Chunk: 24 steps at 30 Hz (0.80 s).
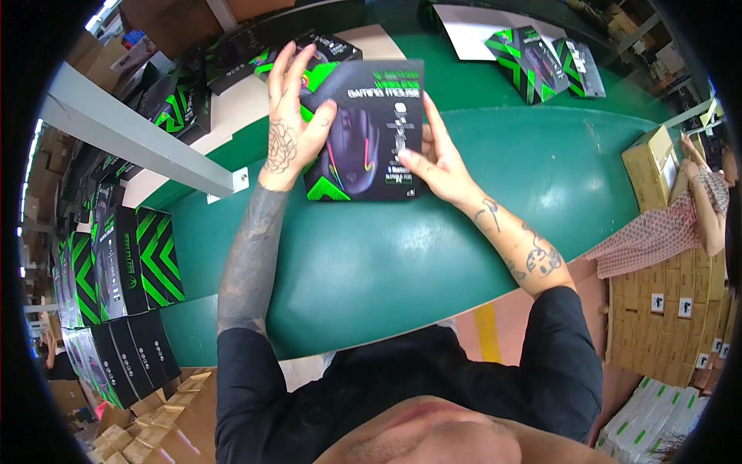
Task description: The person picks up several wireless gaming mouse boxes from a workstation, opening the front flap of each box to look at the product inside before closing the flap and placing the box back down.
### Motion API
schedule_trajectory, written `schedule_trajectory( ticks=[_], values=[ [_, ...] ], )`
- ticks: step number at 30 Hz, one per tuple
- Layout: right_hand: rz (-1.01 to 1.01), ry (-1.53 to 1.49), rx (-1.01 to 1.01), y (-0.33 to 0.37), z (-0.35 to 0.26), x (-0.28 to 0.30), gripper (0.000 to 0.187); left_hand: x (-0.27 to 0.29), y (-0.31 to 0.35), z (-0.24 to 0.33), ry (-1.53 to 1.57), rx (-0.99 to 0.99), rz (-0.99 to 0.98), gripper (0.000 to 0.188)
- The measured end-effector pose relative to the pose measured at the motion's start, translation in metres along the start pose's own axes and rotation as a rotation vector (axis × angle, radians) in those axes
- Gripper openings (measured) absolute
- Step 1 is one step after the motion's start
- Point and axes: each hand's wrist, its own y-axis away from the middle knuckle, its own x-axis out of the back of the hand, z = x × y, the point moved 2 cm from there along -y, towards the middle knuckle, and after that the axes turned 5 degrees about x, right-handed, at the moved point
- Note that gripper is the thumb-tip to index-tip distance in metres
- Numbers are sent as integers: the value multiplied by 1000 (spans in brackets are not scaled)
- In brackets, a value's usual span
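Note:
A black and green gaming mouse box point(359, 139) is held up over the green table, its front with the printed mouse turned to me. My right hand point(440, 162) grips the box's right edge, thumb on the front and fingers partly hidden behind it. At the left edge, my left hand point(294, 116) supports the box with its thumb against the front, its long fingers stretched upward along the side.
The green table point(386, 271) curves around me. Similar boxes are stacked at its left end point(120, 263); more lie on the raised shelf point(232, 116). A grey post point(147, 131) slants in at left. Two packages point(529, 66) lie far right. Another person's arm point(707, 193) is near a brown carton point(649, 166).

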Motion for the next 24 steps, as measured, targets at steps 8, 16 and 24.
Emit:
schedule_trajectory(
  ticks=[8,16,24],
  values=[
    [-48,298,217,8,8,13,75,2,-8,6,435,-14,-47,29],
    [-47,206,198,10,4,4,76,23,-27,-27,1253,-129,-557,41],
    [42,190,161,14,2,17,68,-14,10,-20,733,917,-225,65]
  ],
)
